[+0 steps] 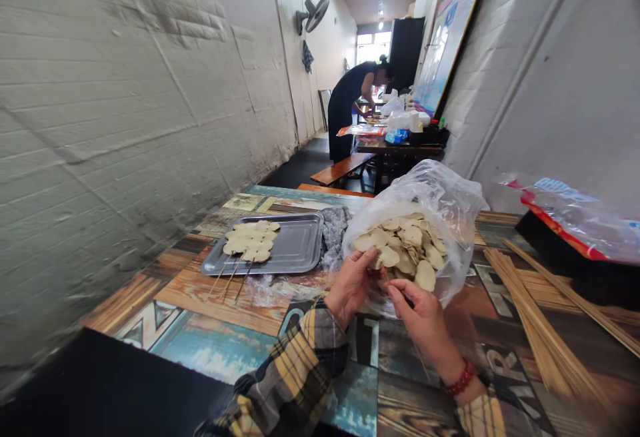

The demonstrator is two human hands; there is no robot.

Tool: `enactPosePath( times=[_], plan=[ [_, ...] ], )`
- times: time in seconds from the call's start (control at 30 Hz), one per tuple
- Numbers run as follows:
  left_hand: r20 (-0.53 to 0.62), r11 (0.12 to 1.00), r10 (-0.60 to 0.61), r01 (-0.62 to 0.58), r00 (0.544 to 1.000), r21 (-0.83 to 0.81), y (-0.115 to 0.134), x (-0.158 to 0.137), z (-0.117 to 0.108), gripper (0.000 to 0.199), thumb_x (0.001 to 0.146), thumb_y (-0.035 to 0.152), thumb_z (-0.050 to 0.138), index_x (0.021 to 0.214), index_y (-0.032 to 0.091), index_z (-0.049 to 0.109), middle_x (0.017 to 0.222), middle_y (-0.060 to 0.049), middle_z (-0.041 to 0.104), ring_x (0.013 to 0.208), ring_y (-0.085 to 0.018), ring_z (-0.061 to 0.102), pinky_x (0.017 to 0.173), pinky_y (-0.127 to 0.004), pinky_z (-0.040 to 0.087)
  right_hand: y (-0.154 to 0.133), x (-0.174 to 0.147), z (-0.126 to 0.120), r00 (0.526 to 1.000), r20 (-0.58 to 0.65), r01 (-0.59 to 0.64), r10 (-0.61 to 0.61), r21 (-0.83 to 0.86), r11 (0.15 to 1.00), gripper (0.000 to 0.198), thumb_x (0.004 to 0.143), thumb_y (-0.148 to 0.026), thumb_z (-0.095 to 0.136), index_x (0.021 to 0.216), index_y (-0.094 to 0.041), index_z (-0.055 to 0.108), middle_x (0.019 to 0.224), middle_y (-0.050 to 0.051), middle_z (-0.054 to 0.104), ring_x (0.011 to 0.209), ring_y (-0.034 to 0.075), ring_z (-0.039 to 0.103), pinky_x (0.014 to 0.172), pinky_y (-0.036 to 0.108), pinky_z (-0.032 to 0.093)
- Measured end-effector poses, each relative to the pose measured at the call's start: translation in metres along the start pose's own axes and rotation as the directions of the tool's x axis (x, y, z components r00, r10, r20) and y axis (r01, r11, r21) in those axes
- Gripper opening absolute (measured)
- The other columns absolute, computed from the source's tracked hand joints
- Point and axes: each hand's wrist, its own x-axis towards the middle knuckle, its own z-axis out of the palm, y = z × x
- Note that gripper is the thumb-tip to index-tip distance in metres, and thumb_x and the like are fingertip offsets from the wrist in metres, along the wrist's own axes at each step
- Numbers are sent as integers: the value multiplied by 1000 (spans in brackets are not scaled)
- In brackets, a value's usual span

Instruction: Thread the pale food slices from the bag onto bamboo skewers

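Note:
A clear plastic bag (pixel 440 204) full of pale round food slices (pixel 405 244) lies open on the table in front of me. My left hand (pixel 350 284) pinches a slice at the bag's near edge. Close beside it, my right hand (pixel 417 310) has its fingers closed on a thin bamboo skewer whose point reaches toward that slice. Both wrists are in plaid sleeves, and a red bead bracelet sits on the right one. To the left, a metal tray (pixel 297 247) holds a few finished skewers of slices (pixel 250 240).
A pile of loose bamboo skewers (pixel 535 317) lies on the table at the right, with a red-and-clear package (pixel 575 217) behind it. A white brick wall runs along the left. Far back, a person (pixel 353 107) bends over another table.

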Motion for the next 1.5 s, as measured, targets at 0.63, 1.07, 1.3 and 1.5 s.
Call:
enactPosePath(
  times=[0.63, 1.07, 1.3, 1.5],
  plan=[
    [-45, 999, 50, -49, 998, 20, 0, 1, -1, 37, 54, 32, 86, 80, 12, 68, 70, -1, 65, 55, -8, 54, 54, -22, 43, 7, -2, 6, 995, -35, 87, -90, -90, 992, 37, 89, -46, 47, 77, -18, 67, 55, -1, 59, 49, 13, 52, 48, 23, 38],
    [-92, 988, 109, -98, 990, 120, -9, 3, -1, 35, 55, 37, 84, 68, 11, 65, 61, 0, 59, 52, -8, 50, 54, -23, 37, 6, -2, 8, 989, -79, 112, -122, -121, 986, 37, 89, -45, 46, 67, -19, 62, 48, -3, 54, 46, 13, 50, 48, 23, 37],
    [-67, 981, 131, -119, 989, 153, -12, 2, 0, 34, 57, 39, 83, 64, 12, 63, 56, 2, 55, 51, -8, 48, 55, -23, 35, 4, -1, 7, 990, -93, 98, -108, -109, 989, 37, 88, -46, 47, 67, -19, 62, 48, -3, 54, 45, 13, 50, 48, 23, 37],
    [-90, 976, 129, -111, 988, 186, -15, -3, 4, 33, 55, 39, 83, 65, 13, 65, 58, 1, 56, 54, -8, 48, 56, -22, 36, 4, 1, 6, 991, -109, 74, -84, -89, 993, 38, 87, -47, 48, 66, -18, 63, 49, -2, 54, 46, 13, 50, 47, 23, 37]
  ],
)
